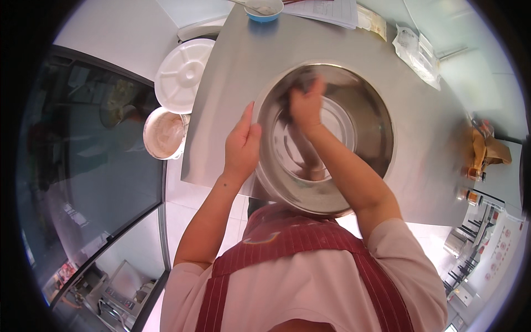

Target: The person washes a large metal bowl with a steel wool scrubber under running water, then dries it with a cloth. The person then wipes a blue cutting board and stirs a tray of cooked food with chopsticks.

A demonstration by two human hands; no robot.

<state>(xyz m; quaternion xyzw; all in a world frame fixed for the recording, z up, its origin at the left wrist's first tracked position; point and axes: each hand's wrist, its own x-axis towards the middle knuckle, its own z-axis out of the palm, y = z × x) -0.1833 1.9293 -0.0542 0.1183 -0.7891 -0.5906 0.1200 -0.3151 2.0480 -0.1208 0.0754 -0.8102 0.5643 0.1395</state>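
A large round stainless steel basin [373,124] sits on the metal table, its near rim over the table's front edge and close to my apron [298,236]. My left hand [242,145] rests along the basin's left outer side, fingers extended and pointing away from me. Inside the basin, my right hand [307,103] is at the far left part of the wall. Motion blurs this hand, and a dark smear shows around its fingers, so whether it holds anything is unclear. The shiny basin floor carries a reflection of the arm.
Beyond the steel table [232,83] edge at left are a white lid [182,76] and a white bucket [164,135] with pale residue inside. A blue and white bowl [264,10], papers [323,12] and plastic packages [417,54] lie at the back. A brown bag [493,149] stands right.
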